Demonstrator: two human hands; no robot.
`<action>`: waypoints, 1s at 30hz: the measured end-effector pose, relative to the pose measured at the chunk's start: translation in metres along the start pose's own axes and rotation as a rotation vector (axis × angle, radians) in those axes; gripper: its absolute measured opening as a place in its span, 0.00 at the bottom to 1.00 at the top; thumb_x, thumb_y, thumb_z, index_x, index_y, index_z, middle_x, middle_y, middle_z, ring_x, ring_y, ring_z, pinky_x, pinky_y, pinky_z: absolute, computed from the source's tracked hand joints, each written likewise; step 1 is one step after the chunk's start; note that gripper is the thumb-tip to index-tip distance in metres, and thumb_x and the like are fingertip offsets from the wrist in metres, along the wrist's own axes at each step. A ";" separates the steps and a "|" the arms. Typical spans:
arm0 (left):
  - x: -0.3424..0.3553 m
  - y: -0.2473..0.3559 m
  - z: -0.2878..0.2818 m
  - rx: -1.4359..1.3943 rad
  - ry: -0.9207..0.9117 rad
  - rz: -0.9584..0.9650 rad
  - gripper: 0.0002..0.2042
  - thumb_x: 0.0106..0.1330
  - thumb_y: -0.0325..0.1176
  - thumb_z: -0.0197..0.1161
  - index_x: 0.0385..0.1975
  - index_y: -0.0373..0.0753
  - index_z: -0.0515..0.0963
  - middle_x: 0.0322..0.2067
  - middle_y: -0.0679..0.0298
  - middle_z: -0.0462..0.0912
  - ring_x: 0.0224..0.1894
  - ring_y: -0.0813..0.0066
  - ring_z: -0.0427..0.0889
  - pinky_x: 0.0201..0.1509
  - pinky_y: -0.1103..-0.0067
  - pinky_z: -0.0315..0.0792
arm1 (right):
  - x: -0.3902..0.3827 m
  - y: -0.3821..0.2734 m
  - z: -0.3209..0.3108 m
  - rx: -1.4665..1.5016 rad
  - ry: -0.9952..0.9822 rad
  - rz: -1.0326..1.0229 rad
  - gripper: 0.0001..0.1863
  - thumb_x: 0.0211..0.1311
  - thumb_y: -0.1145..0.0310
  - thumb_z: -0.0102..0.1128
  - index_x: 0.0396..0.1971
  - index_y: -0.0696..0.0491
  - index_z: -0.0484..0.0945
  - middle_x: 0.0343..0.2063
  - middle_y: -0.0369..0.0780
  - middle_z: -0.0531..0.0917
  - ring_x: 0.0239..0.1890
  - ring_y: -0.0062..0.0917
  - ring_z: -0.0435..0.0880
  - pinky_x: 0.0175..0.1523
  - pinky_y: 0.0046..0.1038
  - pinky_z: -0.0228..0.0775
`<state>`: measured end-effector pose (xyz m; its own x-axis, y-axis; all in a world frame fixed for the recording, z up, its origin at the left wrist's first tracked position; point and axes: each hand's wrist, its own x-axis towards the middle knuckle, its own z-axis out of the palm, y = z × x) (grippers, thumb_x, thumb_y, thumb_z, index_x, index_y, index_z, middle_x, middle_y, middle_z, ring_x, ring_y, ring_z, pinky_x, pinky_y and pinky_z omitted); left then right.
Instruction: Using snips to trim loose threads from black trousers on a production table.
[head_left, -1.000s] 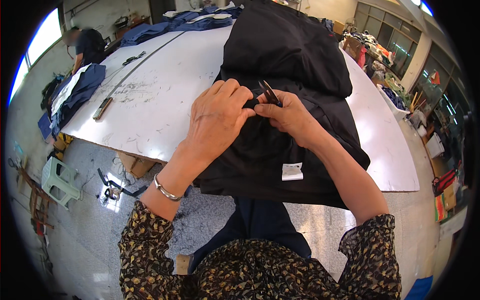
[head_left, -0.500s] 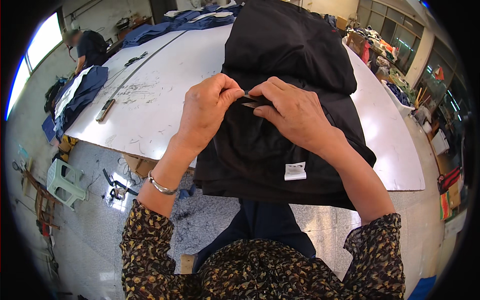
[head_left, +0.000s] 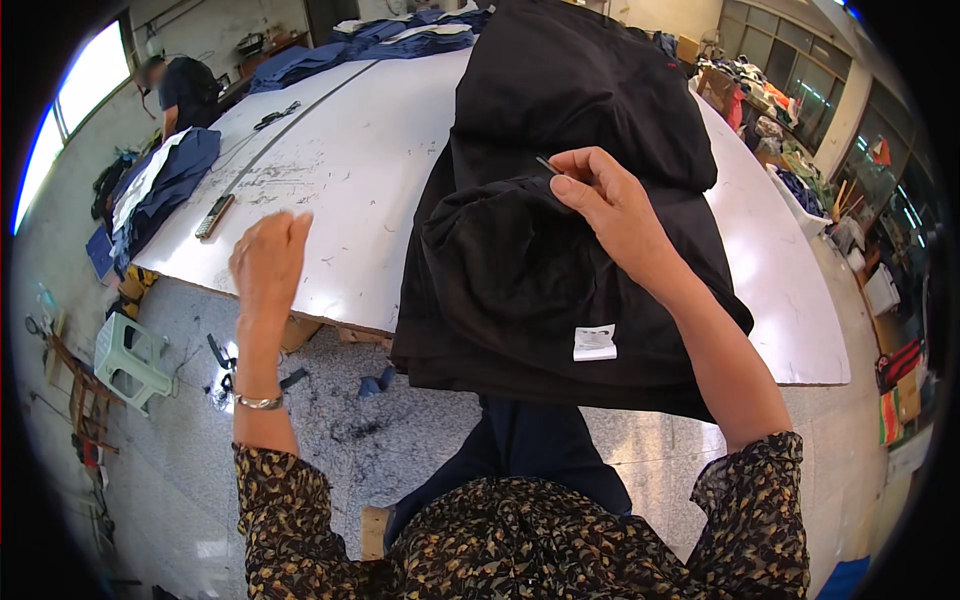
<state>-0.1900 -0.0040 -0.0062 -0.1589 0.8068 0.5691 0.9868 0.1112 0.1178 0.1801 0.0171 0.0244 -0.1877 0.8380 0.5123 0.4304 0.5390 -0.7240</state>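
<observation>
Over the black garment [head_left: 500,260], my right hand [head_left: 610,205] is closed round small metal thread snips [head_left: 545,163], most of which my fingers hide; their tips point up and left. The garment lies folded along the table's near edge, with a round opening bunched toward me and a white label [head_left: 595,342] at its front. My left hand [head_left: 270,258] is off to the left, above the table's front edge and apart from the cloth. Its fingers are curled together with the thumb against them, and I cannot see whether anything is between them.
The white table [head_left: 350,200] carries a dark handset [head_left: 215,217], a cable [head_left: 275,115] and stacks of blue cloth [head_left: 170,180]. A pale green stool [head_left: 133,360] stands on the floor at left. Another person [head_left: 185,95] is at the far left. Heaped cloth [head_left: 750,85] lies at the far right.
My left hand has moved away from my right, left and down off the garment. My right hand has shifted a little right, and the snips' tips now point up-left.
</observation>
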 end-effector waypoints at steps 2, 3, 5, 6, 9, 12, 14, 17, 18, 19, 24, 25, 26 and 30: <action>-0.024 -0.045 0.012 0.141 0.180 0.130 0.17 0.69 0.48 0.60 0.36 0.37 0.81 0.37 0.55 0.83 0.37 0.56 0.82 0.45 0.60 0.71 | -0.002 -0.001 0.002 0.244 -0.073 0.185 0.15 0.64 0.65 0.64 0.46 0.56 0.78 0.39 0.37 0.83 0.44 0.23 0.82 0.51 0.28 0.71; -0.030 -0.050 0.011 0.277 0.359 0.264 0.19 0.68 0.50 0.61 0.41 0.38 0.82 0.42 0.55 0.83 0.39 0.55 0.82 0.46 0.60 0.72 | -0.002 -0.003 0.005 0.265 -0.112 0.244 0.15 0.63 0.67 0.64 0.46 0.58 0.79 0.38 0.37 0.83 0.44 0.21 0.80 0.52 0.26 0.69; -0.032 -0.027 0.001 0.177 0.335 0.213 0.20 0.65 0.48 0.65 0.47 0.39 0.83 0.48 0.58 0.81 0.39 0.58 0.81 0.46 0.64 0.74 | -0.002 0.000 0.010 0.279 -0.145 0.306 0.15 0.62 0.68 0.64 0.45 0.59 0.79 0.38 0.37 0.82 0.43 0.20 0.78 0.53 0.25 0.68; -0.029 0.005 -0.016 -0.149 0.190 0.167 0.17 0.65 0.44 0.66 0.45 0.38 0.83 0.46 0.58 0.82 0.37 0.61 0.81 0.44 0.67 0.74 | -0.001 0.009 0.011 0.277 -0.191 0.295 0.13 0.61 0.70 0.63 0.44 0.60 0.79 0.38 0.37 0.82 0.43 0.20 0.78 0.53 0.24 0.68; -0.023 0.059 -0.024 -0.651 0.069 0.241 0.11 0.63 0.32 0.68 0.42 0.36 0.82 0.38 0.61 0.82 0.30 0.70 0.78 0.38 0.75 0.73 | 0.000 0.005 0.017 0.262 -0.248 0.276 0.11 0.60 0.74 0.61 0.42 0.60 0.81 0.36 0.36 0.82 0.43 0.19 0.77 0.53 0.23 0.67; -0.016 0.109 -0.019 -0.819 0.008 0.374 0.14 0.58 0.35 0.72 0.41 0.36 0.82 0.36 0.61 0.82 0.34 0.68 0.78 0.40 0.74 0.74 | -0.003 0.007 0.017 0.262 -0.288 0.276 0.09 0.60 0.74 0.62 0.40 0.60 0.80 0.34 0.35 0.82 0.42 0.17 0.77 0.52 0.23 0.67; -0.012 0.128 -0.014 -0.837 0.011 0.413 0.15 0.57 0.33 0.72 0.42 0.36 0.82 0.35 0.62 0.82 0.32 0.72 0.76 0.40 0.76 0.73 | -0.002 0.002 0.019 0.262 -0.277 0.290 0.08 0.60 0.73 0.64 0.37 0.60 0.80 0.31 0.33 0.81 0.38 0.16 0.77 0.49 0.21 0.68; -0.007 0.137 -0.018 -0.859 -0.061 0.417 0.13 0.56 0.31 0.74 0.38 0.35 0.81 0.35 0.65 0.81 0.33 0.78 0.74 0.41 0.79 0.71 | -0.007 -0.026 0.012 0.272 -0.258 0.197 0.07 0.62 0.70 0.65 0.35 0.58 0.80 0.28 0.30 0.79 0.30 0.11 0.74 0.38 0.17 0.66; -0.005 0.138 -0.018 -1.001 -0.136 0.343 0.12 0.56 0.30 0.73 0.36 0.36 0.79 0.35 0.66 0.81 0.34 0.79 0.73 0.42 0.80 0.71 | -0.007 -0.036 0.007 0.269 -0.256 0.196 0.07 0.62 0.70 0.65 0.35 0.58 0.80 0.28 0.30 0.79 0.30 0.11 0.74 0.38 0.17 0.66; -0.003 0.137 -0.017 -1.139 -0.212 0.265 0.11 0.57 0.30 0.73 0.34 0.36 0.78 0.35 0.68 0.80 0.35 0.80 0.73 0.43 0.81 0.70 | -0.008 -0.045 0.002 0.343 -0.288 0.189 0.06 0.63 0.69 0.64 0.35 0.55 0.79 0.25 0.28 0.76 0.25 0.08 0.69 0.31 0.15 0.58; -0.009 0.117 -0.004 -1.283 -0.191 0.409 0.08 0.58 0.28 0.71 0.33 0.37 0.77 0.35 0.69 0.79 0.38 0.80 0.72 0.47 0.79 0.69 | 0.009 -0.009 -0.011 0.384 -0.139 0.348 0.19 0.72 0.56 0.57 0.49 0.56 0.79 0.36 0.32 0.81 0.18 0.07 0.61 0.22 0.14 0.51; -0.011 0.114 -0.004 -1.233 -0.205 0.417 0.08 0.58 0.27 0.70 0.33 0.37 0.78 0.36 0.69 0.78 0.39 0.80 0.73 0.49 0.78 0.69 | 0.009 0.004 -0.011 0.386 -0.130 0.347 0.19 0.72 0.56 0.57 0.49 0.56 0.79 0.36 0.32 0.81 0.18 0.07 0.61 0.22 0.14 0.51; -0.013 0.108 -0.004 -1.232 -0.208 0.415 0.08 0.58 0.27 0.70 0.33 0.37 0.78 0.36 0.69 0.78 0.39 0.80 0.73 0.49 0.78 0.69 | 0.008 0.011 -0.008 0.266 -0.148 0.392 0.20 0.72 0.55 0.57 0.50 0.57 0.79 0.36 0.32 0.81 0.18 0.08 0.61 0.22 0.14 0.52; -0.022 0.102 -0.012 -1.045 -0.212 0.493 0.07 0.59 0.27 0.69 0.35 0.37 0.79 0.38 0.67 0.77 0.42 0.78 0.74 0.52 0.78 0.68 | 0.000 0.020 -0.007 0.158 -0.187 0.468 0.17 0.68 0.56 0.60 0.36 0.58 0.80 0.24 0.30 0.73 0.23 0.12 0.62 0.29 0.21 0.57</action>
<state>-0.0862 -0.0171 0.0031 0.3390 0.7209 0.6044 0.4183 -0.6910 0.5896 0.1948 0.0273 0.0128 -0.1674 0.9852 0.0368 0.3699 0.0974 -0.9239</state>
